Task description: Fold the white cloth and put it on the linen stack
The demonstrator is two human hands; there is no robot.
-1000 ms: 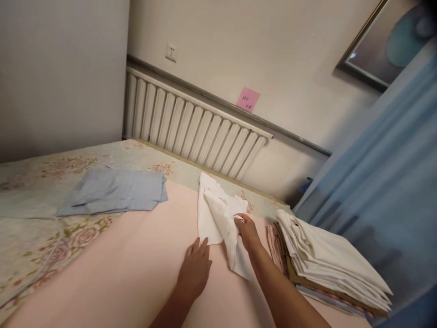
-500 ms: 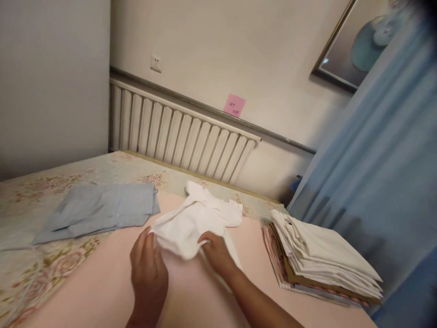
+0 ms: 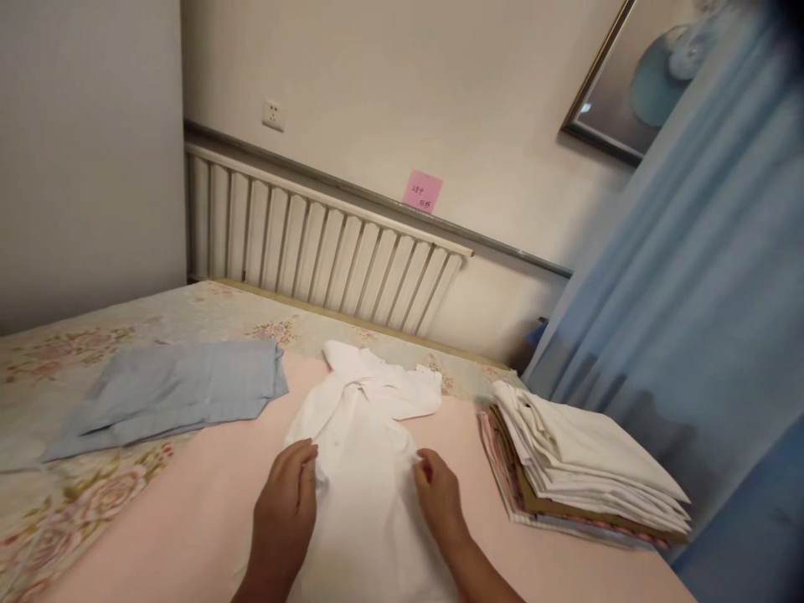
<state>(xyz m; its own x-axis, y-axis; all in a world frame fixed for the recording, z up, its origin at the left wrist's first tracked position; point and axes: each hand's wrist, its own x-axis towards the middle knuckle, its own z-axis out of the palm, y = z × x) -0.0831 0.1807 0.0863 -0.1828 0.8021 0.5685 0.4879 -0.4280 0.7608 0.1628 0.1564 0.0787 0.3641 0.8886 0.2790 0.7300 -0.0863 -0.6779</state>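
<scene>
A white shirt (image 3: 361,469) lies lengthwise over a pink sheet, its collar end and sleeves bunched at the far side and its body spread toward me. At the shirt's left edge is my left hand (image 3: 286,502), fingers together and closed on the fabric. My right hand (image 3: 440,494) pinches the opposite edge between thumb and curled fingers. The lower part of the shirt runs out of view between my forearms.
Left of the shirt lies a folded blue-grey garment (image 3: 182,389). A stack of folded clothes (image 3: 590,461), white on top, sits to the right beside a blue curtain (image 3: 691,251). The pink sheet (image 3: 207,511) covers a floral bedspread (image 3: 94,494). A radiator (image 3: 314,243) stands behind.
The shirt's lower part, gathered up before, now extends toward me over the pink sheet. My right hand has moved right to the shirt's edge; my left hand has moved slightly right and nearer.
</scene>
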